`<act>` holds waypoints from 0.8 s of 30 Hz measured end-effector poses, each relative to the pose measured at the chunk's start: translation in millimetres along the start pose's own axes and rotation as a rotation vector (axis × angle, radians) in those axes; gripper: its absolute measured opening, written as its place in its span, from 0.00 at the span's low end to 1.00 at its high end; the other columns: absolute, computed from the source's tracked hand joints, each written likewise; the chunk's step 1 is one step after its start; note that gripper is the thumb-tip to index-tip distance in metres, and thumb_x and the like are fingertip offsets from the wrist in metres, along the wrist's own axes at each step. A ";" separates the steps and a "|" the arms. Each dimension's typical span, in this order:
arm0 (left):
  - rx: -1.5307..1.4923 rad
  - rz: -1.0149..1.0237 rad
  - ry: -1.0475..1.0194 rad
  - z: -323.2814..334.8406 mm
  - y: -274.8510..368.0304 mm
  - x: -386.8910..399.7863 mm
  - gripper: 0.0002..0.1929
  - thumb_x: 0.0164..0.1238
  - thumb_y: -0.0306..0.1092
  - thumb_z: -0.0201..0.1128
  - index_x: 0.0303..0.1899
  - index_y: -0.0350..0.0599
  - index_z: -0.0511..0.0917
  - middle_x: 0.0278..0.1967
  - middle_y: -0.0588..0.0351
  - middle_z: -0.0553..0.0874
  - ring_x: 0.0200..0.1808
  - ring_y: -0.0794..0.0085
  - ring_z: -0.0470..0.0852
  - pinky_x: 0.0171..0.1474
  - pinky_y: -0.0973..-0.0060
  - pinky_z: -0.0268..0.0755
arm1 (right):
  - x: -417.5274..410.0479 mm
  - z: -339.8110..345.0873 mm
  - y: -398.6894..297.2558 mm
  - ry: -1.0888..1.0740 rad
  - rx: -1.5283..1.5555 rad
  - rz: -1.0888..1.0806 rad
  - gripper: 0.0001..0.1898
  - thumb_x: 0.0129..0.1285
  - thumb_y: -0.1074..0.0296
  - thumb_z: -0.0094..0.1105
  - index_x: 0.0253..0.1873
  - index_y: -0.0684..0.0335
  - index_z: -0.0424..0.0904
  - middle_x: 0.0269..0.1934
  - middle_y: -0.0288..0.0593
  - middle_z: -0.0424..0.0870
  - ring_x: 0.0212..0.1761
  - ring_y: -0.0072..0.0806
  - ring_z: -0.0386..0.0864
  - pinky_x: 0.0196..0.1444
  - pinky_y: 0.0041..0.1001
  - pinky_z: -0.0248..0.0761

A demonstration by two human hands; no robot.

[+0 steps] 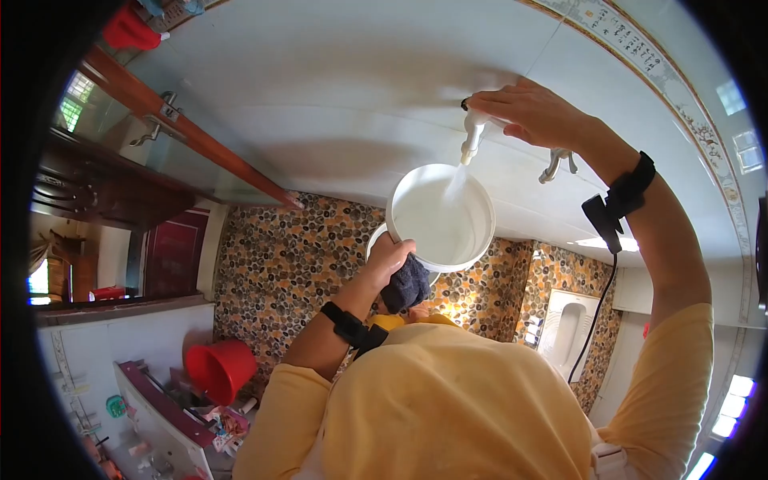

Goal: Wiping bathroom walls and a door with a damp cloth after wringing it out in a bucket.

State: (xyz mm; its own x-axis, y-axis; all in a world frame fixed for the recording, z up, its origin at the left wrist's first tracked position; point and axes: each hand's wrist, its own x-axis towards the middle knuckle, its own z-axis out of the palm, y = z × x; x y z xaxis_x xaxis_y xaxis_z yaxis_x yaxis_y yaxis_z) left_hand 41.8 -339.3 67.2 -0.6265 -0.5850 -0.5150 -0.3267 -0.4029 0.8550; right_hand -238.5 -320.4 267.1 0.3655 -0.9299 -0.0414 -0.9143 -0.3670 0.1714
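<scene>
My left hand [389, 259] grips the rim of a white plastic bucket [414, 231] together with a dark grey cloth [409, 285], which hangs outside the bucket. The bucket's mouth is tilted up towards me. A stream of water [457, 185] falls into it from a white wall tap [474, 129]. My right hand [531, 114] is on top of that tap, fingers around its handle, which is mostly hidden. Behind the held bucket, part of a second white container [376, 239] shows lower down.
A metal tap [557, 165] juts from the wall at the right. Below it a white squat toilet [565, 330] is set in the pebble-patterned floor [288, 258]. A red bucket [221, 371] is at lower left, beside a cluttered shelf [165, 402]. An orange-framed door [198, 141] stands at left.
</scene>
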 end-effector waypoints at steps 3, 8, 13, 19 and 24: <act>0.041 -0.014 -0.009 -3.4 -0.1 1.2 0.17 0.41 0.28 0.57 0.38 0.31 0.75 0.33 0.53 0.80 0.34 0.73 0.75 0.39 0.79 0.66 | -3.4 -1.9 -1.0 0.019 -0.126 -0.018 0.29 0.50 0.69 0.60 0.59 0.52 0.62 0.52 0.28 0.71 0.44 0.26 0.71 0.52 0.27 0.62; 0.057 -0.008 -0.007 -10.7 -19.3 14.0 0.17 0.40 0.29 0.58 0.36 0.31 0.75 0.31 0.52 0.80 0.33 0.71 0.77 0.37 0.78 0.67 | -8.2 3.8 -5.8 0.105 -0.152 0.135 0.24 0.48 0.68 0.61 0.53 0.51 0.67 0.43 0.28 0.75 0.41 0.25 0.70 0.50 0.24 0.62; 0.115 -0.007 -0.006 -9.7 -23.9 14.2 0.16 0.39 0.30 0.58 0.34 0.30 0.76 0.30 0.50 0.80 0.32 0.68 0.78 0.35 0.76 0.68 | -8.8 2.6 -9.5 -0.010 -0.262 0.263 0.12 0.48 0.64 0.60 0.39 0.53 0.76 0.34 0.30 0.77 0.40 0.25 0.71 0.47 0.23 0.64; 0.077 -0.048 -0.011 -16.0 -69.1 38.9 0.17 0.39 0.31 0.59 0.33 0.27 0.75 0.28 0.48 0.80 0.30 0.68 0.78 0.32 0.75 0.68 | -6.4 5.2 -12.7 -0.055 -0.281 0.377 0.05 0.52 0.63 0.56 0.33 0.52 0.78 0.26 0.32 0.78 0.35 0.27 0.76 0.37 0.26 0.69; 0.172 -0.118 -0.027 -16.2 -69.7 39.9 0.16 0.41 0.32 0.58 0.31 0.27 0.75 0.26 0.50 0.80 0.28 0.71 0.77 0.31 0.76 0.67 | -8.6 8.1 -12.7 -0.144 -0.260 0.460 0.05 0.55 0.63 0.53 0.35 0.51 0.78 0.24 0.33 0.78 0.30 0.28 0.78 0.33 0.27 0.69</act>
State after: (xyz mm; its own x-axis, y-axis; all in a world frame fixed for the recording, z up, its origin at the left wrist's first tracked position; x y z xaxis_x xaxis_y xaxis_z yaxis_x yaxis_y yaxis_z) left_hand 51.0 -345.9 -14.0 -0.5948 -0.5211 -0.6121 -0.5134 -0.3397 0.7880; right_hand -231.4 -308.0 257.3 -0.1067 -0.9936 -0.0360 -0.8942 0.0800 0.4404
